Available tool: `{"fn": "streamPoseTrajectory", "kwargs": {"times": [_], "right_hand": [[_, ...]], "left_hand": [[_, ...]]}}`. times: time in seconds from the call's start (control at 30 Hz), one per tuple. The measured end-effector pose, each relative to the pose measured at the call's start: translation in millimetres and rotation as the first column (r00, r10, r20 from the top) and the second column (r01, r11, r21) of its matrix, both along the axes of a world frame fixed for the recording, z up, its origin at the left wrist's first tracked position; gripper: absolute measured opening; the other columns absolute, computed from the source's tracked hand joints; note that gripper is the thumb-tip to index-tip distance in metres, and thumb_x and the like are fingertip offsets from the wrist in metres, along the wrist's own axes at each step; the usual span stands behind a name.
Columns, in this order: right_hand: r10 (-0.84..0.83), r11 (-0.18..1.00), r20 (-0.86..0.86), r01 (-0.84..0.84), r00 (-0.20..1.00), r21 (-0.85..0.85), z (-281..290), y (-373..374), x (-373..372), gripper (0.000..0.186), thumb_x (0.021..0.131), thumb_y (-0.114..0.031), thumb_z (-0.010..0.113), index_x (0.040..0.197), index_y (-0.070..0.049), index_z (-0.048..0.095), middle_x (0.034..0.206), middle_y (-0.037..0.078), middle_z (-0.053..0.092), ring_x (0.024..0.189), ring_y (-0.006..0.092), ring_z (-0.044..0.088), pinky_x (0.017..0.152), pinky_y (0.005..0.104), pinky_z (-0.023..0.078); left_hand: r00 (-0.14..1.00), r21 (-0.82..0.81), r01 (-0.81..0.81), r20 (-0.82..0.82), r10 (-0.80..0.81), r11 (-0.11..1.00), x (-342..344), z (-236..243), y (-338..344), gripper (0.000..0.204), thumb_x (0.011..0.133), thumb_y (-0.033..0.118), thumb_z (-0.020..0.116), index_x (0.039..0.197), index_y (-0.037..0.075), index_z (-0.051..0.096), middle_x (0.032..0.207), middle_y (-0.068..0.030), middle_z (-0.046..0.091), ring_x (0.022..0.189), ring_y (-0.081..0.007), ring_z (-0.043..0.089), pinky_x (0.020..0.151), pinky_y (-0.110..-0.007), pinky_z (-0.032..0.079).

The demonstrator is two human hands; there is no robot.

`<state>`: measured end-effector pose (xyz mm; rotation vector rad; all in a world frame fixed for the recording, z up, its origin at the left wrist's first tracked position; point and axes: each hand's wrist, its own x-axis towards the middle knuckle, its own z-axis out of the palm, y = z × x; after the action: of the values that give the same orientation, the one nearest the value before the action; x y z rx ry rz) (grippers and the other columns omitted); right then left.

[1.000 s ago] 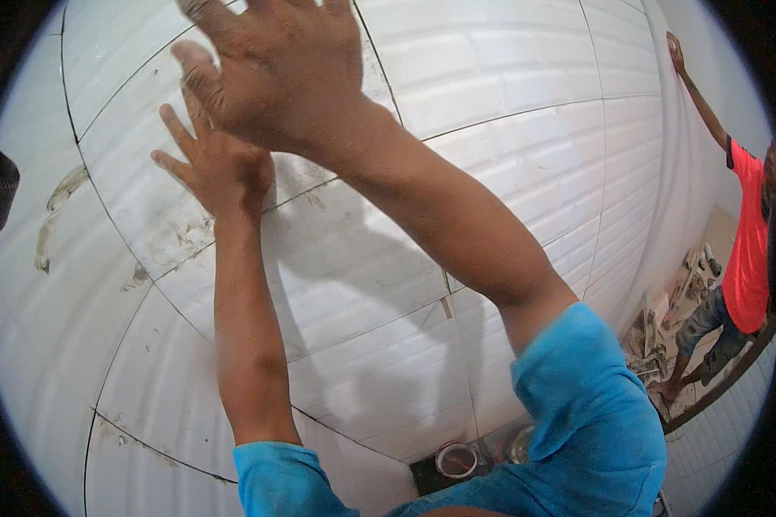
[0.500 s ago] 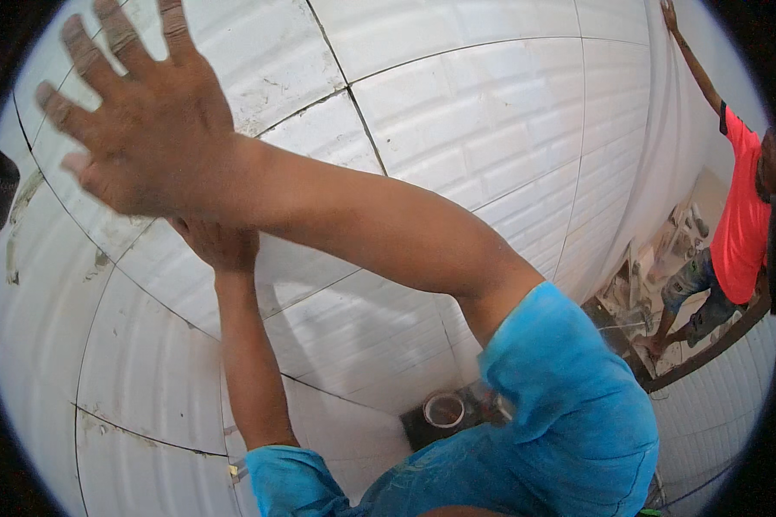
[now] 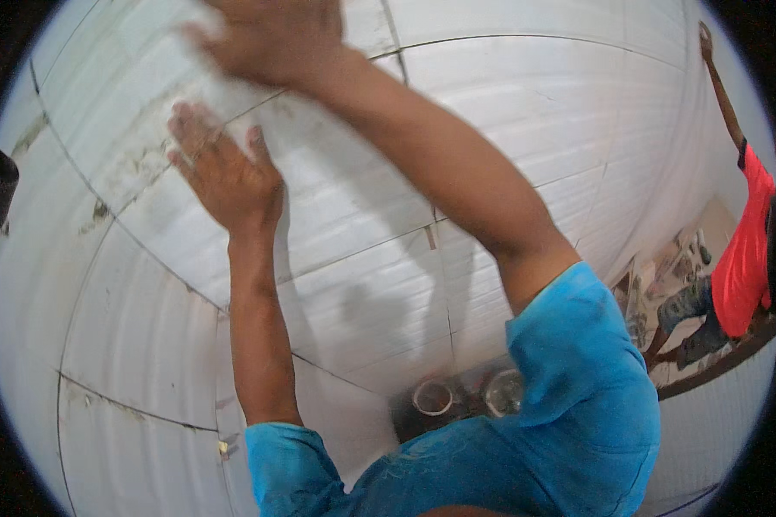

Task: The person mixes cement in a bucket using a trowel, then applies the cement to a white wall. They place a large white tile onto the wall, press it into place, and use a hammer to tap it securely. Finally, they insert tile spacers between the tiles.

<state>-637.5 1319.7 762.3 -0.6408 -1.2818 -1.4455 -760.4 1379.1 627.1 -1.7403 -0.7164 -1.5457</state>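
Note:
My left hand (image 3: 224,168) lies palm down on the white tiled wall (image 3: 509,112), fingers stretched out and somewhat apart, holding nothing, across a dark joint between tiles marked with grey smears. My right hand (image 3: 267,39) is higher, near the top of the view over the tiles. It is blurred and partly out of frame, its thumb out to the left; I cannot tell what its fingers do or whether they touch the wall. Both forearms reach up from blue sleeves and cast shadows on the tiles.
At the right, a person in a red top (image 3: 741,267) has an arm raised against the plain wall, near scattered pieces (image 3: 690,258) and a dark beam (image 3: 716,370). Low down, a round bucket (image 3: 433,397) and a bowl (image 3: 503,393) stand on a dark surface.
My right hand has moved up and to the right since half a second ago, when it was spread at upper left. My left hand now shows from behind the right arm, higher up.

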Motion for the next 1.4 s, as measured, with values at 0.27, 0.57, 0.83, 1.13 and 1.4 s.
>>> {"fn": "streamPoseTrajectory", "kwargs": {"times": [0.27,0.57,0.83,1.13,1.4], "right_hand": [[-0.186,0.983,-0.056,0.186,0.981,0.004,-7,12,21,0.064,0.101,-0.048,0.044,0.156,-0.015,0.036,0.165,0.019,0.019,0.153,0.0389,0.013,0.122,0.0609,0.006],[-0.164,0.961,-0.024,0.154,0.986,-0.232,-27,-33,21,0.054,0.103,-0.034,0.049,0.149,-0.009,0.04,0.152,0.023,0.037,0.142,0.0386,0.035,0.115,0.0539,0.029],[0.366,0.275,-0.447,-0.554,0.816,-0.785,-322,-146,1,0.053,0.096,-0.029,0.057,0.142,-0.003,0.051,0.149,0.023,0.047,0.142,0.0375,0.041,0.119,0.0526,0.025],[-0.023,-0.852,-0.262,-0.156,0.965,-0.5,-774,-286,107,0.054,0.095,-0.052,0.059,0.105,0.001,0.069,0.092,0.019,0.072,0.086,0.0341,0.07,0.078,0.0468,0.052],[-0.007,-0.984,-0.091,-0.023,0.996,-0.178,-886,-415,131,0.049,0.094,-0.048,0.064,0.086,0.0,0.07,0.075,0.011,0.069,0.068,0.0218,0.067,0.066,0.0396,0.052]], "left_hand": [[0.994,-0.019,-0.111,-0.009,0.11,0.994,-1,-1,4,0.072,0.105,0.047,0.034,0.157,-0.002,0.021,0.165,-0.0205,0.017,0.153,-0.0373,0.014,0.123,-0.054,0.009],[0.998,-0.034,0.016,0.065,-0.014,0.999,-3,-14,-20,0.063,0.103,0.042,0.046,0.15,0.0,0.039,0.162,-0.0188,0.028,0.151,-0.036,0.021,0.122,-0.055,0.014],[-0.159,0.176,0.982,0.967,0.2,-0.07,16,-280,-168,0.066,0.105,0.047,0.042,0.151,-0.001,0.038,0.152,-0.0193,0.044,0.142,-0.0303,0.042,0.118,-0.043,0.031],[-0.134,0.189,0.981,0.794,0.593,-0.031,-49,-531,-457,0.068,0.103,0.054,0.046,0.146,0.001,0.045,0.138,-0.0206,0.058,0.125,-0.0317,0.058,0.107,-0.048,0.043],[-0.183,-0.43,0.863,0.222,0.958,0.265,-73,-713,-680,0.036,0.095,0.031,0.069,0.113,0.0,0.067,0.09,-0.0069,0.069,0.078,-0.0193,0.067,0.071,-0.031,0.053]]}}
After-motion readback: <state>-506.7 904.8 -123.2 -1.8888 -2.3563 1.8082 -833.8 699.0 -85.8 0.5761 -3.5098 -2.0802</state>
